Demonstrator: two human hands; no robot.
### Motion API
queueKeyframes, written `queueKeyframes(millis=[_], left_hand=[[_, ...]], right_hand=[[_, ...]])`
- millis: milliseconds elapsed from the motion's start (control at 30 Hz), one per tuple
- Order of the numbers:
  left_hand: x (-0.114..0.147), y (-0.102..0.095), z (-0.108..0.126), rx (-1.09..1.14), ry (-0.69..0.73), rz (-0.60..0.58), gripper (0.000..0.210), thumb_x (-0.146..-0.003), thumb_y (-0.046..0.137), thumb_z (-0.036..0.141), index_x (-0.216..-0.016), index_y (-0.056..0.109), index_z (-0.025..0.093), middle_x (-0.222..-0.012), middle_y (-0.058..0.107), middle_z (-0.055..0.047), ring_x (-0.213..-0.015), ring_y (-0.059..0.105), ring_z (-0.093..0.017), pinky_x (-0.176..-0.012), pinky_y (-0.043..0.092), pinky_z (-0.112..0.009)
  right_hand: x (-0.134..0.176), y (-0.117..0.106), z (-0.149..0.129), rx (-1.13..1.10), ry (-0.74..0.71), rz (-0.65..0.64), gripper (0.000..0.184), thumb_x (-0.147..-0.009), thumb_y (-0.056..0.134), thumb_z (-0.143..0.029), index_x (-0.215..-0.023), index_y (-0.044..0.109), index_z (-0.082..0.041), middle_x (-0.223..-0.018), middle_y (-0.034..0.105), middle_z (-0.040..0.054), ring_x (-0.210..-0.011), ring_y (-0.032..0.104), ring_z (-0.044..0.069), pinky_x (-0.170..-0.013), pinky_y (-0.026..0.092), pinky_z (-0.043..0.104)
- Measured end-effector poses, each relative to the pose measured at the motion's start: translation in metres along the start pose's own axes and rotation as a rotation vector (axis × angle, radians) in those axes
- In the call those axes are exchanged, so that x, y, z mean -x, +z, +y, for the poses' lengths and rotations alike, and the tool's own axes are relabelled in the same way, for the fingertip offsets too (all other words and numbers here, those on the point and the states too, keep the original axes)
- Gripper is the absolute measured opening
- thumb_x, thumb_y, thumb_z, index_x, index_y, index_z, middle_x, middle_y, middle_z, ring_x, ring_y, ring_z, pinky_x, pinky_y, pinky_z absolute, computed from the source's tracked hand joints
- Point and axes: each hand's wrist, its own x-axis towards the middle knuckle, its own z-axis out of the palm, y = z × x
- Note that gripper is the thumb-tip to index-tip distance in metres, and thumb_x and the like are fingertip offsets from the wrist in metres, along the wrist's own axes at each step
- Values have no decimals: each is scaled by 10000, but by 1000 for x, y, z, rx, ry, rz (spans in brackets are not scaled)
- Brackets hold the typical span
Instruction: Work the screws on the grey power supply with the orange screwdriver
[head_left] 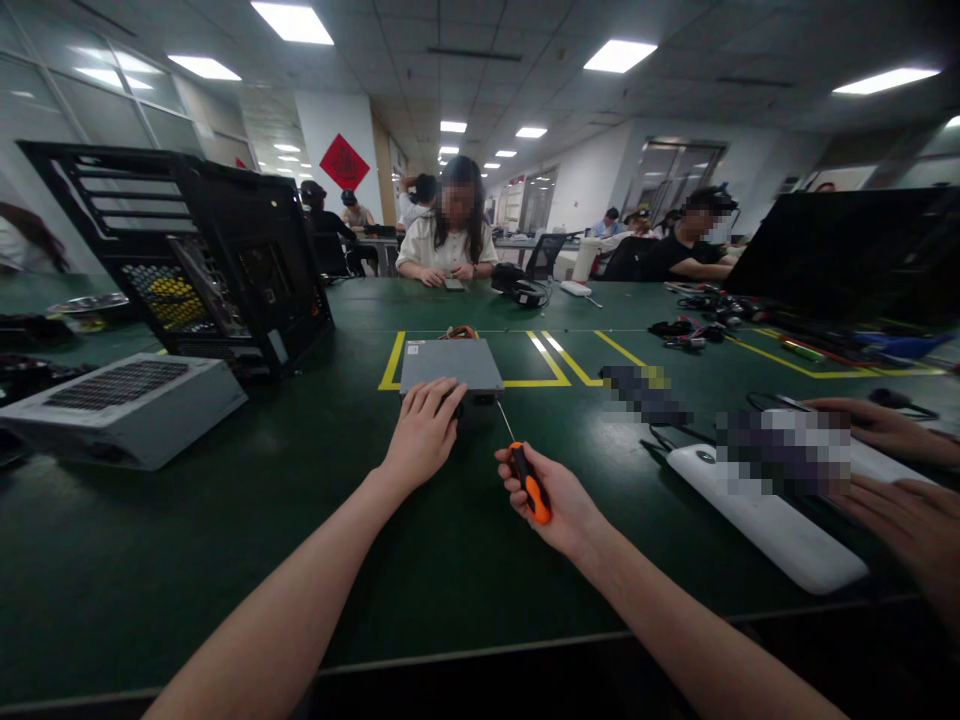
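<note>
A grey metal computer power supply (450,362) lies on the green table in front of me, a white label on its top and coloured wires at its far side. My left hand (426,430) grips its near edge, fingers over the top; the thumb is mostly hidden. In my right hand (551,495), closed around the handle, is a screwdriver (531,485) with an orange and black grip. Its thin shaft points up and away, the tip at the near right corner of the power supply. Whether the tip sits in a screw is too small to tell.
An open black computer case (225,260) and a larger grey power supply (124,405) stand left. To the right are a white power strip (765,520), another person's hands (885,500), cables (686,330) and a dark monitor (840,250). A person (450,240) sits opposite.
</note>
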Motion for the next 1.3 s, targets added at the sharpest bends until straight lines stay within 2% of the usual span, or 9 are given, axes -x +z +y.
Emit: queueKeyframes(millis=[67,233,400,500,700,833,967,1133,1300], left_hand=[[0,0,0,2,3,2,484,-817,423,132,-1295,383,204,-1293,447,-83,-1223,364,-227,-1047,265,-434],[0,-1,1,2,4,1,478,-821,423,139,-1294,385,201,-1287,452,-84,-1221,366,-223,-1050,263,-429],[0,-1,1,-2,-4,-4,477,-824,428,145,-1296,383,204,-1295,445,-77,-1227,359,-215,-1062,249,-413],[0,-1,1,1,-7,-2,478,-825,423,140,-1296,384,208,-1297,444,-80,-1227,359,-221,-1056,252,-424],[0,-1,1,14,6,4,487,-820,421,136,-1300,381,208,-1291,451,-85,-1222,367,-226,-1049,261,-435],[0,0,1,4,4,7,484,-821,421,140,-1298,384,205,-1284,456,-87,-1219,369,-224,-1048,262,-430],[0,0,1,-10,6,0,471,-823,421,146,-1290,392,197,-1288,451,-86,-1221,364,-221,-1051,258,-418],[0,0,1,-17,7,0,468,-830,417,155,-1295,386,196,-1286,451,-88,-1216,368,-225,-1051,253,-423],[0,0,4,-33,2,-1,464,-841,412,174,-1303,375,193,-1294,447,-94,-1226,364,-224,-1056,242,-426]], right_hand=[[-1,0,0,-15,-8,-13,279,-892,378,-288,-877,567,-83,-610,518,22,-436,432,34,-342,334,100],[-1,-1,1,-35,-46,4,94,-814,523,-193,-749,511,-127,-626,533,13,-426,408,19,-322,276,83],[1,-1,0,-32,-20,-16,235,-875,415,-274,-775,541,-103,-625,534,31,-449,455,45,-365,371,118],[2,0,0,-39,0,-30,284,-894,372,-281,-857,570,-81,-605,519,25,-432,439,38,-353,355,108],[-1,-1,1,-28,-41,-10,99,-809,531,-191,-732,521,-130,-618,540,10,-414,410,18,-324,296,87],[0,-1,1,-14,-20,-30,194,-857,459,-255,-744,538,-118,-619,550,27,-433,449,41,-348,346,115],[2,1,0,-4,-6,-42,294,-897,365,-294,-880,574,-89,-610,536,24,-430,452,42,-350,345,115],[1,-1,1,1,-63,11,65,-805,538,-185,-773,529,-129,-636,552,12,-430,440,27,-331,303,94],[1,-1,0,18,-28,-6,184,-854,465,-246,-761,550,-112,-626,561,32,-444,466,44,-364,371,118]])
